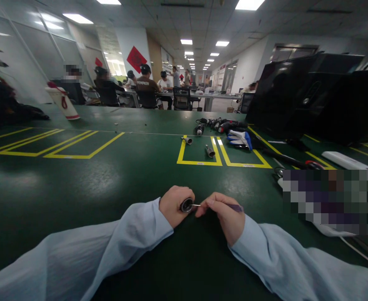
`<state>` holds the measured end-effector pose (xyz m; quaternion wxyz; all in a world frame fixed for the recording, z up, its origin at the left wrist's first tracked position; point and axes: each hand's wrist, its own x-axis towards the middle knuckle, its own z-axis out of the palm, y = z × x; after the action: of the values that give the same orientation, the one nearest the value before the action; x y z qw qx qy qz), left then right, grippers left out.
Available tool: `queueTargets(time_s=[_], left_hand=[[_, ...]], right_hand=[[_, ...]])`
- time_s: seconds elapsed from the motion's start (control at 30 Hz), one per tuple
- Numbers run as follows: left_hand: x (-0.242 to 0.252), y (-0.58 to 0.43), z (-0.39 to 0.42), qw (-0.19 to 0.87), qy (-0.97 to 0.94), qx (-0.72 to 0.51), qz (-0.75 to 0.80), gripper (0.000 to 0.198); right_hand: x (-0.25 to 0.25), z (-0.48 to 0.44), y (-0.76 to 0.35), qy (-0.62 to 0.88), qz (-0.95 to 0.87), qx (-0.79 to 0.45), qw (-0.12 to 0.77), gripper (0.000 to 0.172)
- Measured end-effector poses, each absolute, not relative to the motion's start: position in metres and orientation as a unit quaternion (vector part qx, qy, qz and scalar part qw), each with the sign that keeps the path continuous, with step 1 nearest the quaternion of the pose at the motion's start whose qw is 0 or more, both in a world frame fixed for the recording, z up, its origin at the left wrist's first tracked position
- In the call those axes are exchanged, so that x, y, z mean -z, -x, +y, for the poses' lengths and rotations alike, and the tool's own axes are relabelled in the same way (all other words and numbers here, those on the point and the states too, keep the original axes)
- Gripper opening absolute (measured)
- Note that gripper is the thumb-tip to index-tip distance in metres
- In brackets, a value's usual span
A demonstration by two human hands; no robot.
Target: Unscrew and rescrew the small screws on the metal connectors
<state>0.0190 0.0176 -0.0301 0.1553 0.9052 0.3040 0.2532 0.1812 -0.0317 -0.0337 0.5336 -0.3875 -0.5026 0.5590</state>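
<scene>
My left hand [176,203] is closed around a dark cylindrical metal part [186,205], its round open end turned up towards me. In my right hand [224,211] the fingers pinch a slim tool with a purple handle [235,207], which looks like a small screwdriver. Its thin metal shaft [196,205] points left and reaches the rim of the metal part; whether the tip is inside I cannot tell. Farther back, two similar metal parts, one [210,151] lower and one [188,141] upper, lie apart within a yellow taped outline [199,163].
Beyond the outlines lie a power tool with a cord [230,125] and a white-and-blue glove [240,139]. At right are a pixelated object [328,200], a white power strip [351,163] and large black cases [309,92]. A white cup [64,102] stands far left on the green table [115,188].
</scene>
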Motion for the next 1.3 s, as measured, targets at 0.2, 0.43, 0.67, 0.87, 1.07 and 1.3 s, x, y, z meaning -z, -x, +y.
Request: queueTargets(time_s=[0.2,0.43,0.67,0.87,1.07,1.3], left_hand=[[0.028,-0.019,0.017,0.196,-0.875,-0.27,0.351,0.013],[0.028,-0.02,0.017,0.23,-0.854,-0.306,0.353,0.012],[0.027,-0.02,0.017,0.283,-0.824,-0.345,0.349,0.016],[0.029,-0.018,0.02,0.324,-0.791,-0.376,0.358,0.019],[0.027,-0.017,0.02,0.346,-0.76,-0.393,0.384,0.02],[0.027,-0.018,0.02,0.33,-0.769,-0.394,0.381,0.019]], right_hand=[[0.034,-0.032,-0.177,0.365,-0.47,-0.592,0.544,0.017],[0.03,-0.041,-0.184,0.377,-0.654,-0.409,0.512,0.023],[0.028,-0.044,-0.183,0.35,-0.725,-0.301,0.512,0.023],[0.024,-0.048,-0.183,0.318,-0.753,-0.259,0.515,0.018],[0.022,-0.049,-0.183,0.325,-0.751,-0.251,0.516,0.018],[0.023,-0.048,-0.184,0.335,-0.751,-0.246,0.513,0.015]])
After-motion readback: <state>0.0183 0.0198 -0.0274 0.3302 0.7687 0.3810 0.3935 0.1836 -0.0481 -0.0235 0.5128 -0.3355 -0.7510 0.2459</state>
